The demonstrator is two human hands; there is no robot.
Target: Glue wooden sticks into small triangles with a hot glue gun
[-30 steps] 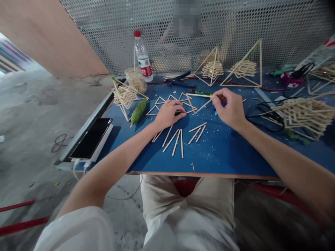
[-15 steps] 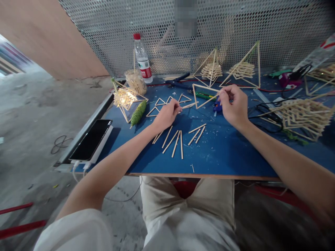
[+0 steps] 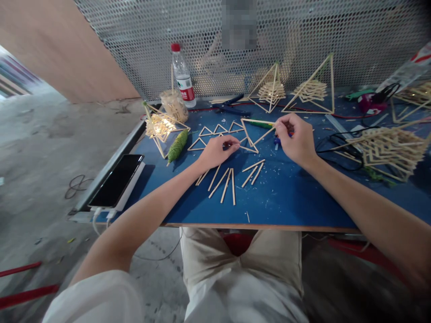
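Note:
My right hand (image 3: 295, 137) pinches one corner of a triangle made of thin wooden sticks (image 3: 247, 133), held tilted over the table. My left hand (image 3: 217, 151) is closed, thumb and fingers together, on a single wooden stick (image 3: 249, 149). That stick's free end reaches just below the triangle's lower corner; whether they touch I cannot tell. Behind my left hand lie small stick triangles (image 3: 206, 130) in a row, partly covered by it. Several loose sticks (image 3: 233, 186) are fanned out nearer to me, with a few more sticks (image 3: 253, 175) to their right.
A green yarn-wound cone (image 3: 178, 146), a phone (image 3: 117, 180) on a white block, a jar of sticks (image 3: 174, 106) and a water bottle (image 3: 184, 80) stand left. Pliers (image 3: 232, 107) lie at the back. Stick pyramids (image 3: 272, 92) and a large stick structure (image 3: 390, 150) with black cable are right.
The triangle has moved down and left and turned, with my right hand following. My left hand has shifted slightly right and down, its stick now sloping down to the right.

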